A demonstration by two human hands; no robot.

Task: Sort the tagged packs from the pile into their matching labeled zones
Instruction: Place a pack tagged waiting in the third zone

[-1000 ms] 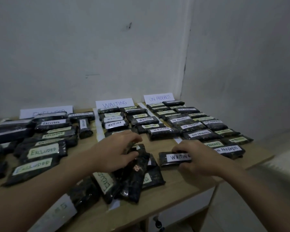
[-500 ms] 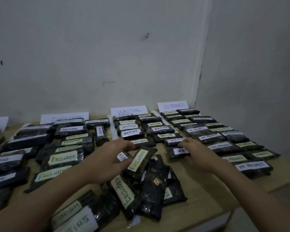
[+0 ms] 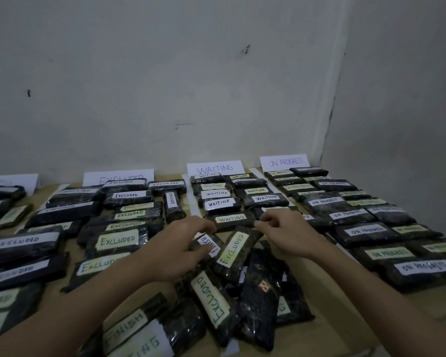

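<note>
Landmark: the pile (image 3: 242,282) of unsorted packs, lying on the worktop (image 3: 345,328) nearest the person.
Left hand: the left hand (image 3: 177,249) was laid on the far left part of the pile, on the FINISH pack (image 3: 208,244); its fingers (image 3: 204,225) were bent over the pack, but a firm grip could not be told.
Right hand: the right hand (image 3: 285,234) was held just past the pile's far edge, by the nearest WAITING pack (image 3: 231,219); its fingers were loosely curled and nothing was seen held in them.
Sorted packs: the EXCLUDED rows (image 3: 116,239) were laid left of the pile, the ON PROGRESS rows (image 3: 366,230) right of it.
Step in hand: a pack was probably being picked from the pile.
Next move: the FINISH pack would need to be lifted and carried far left of the pile; that zone's sign could not be read.
</note>
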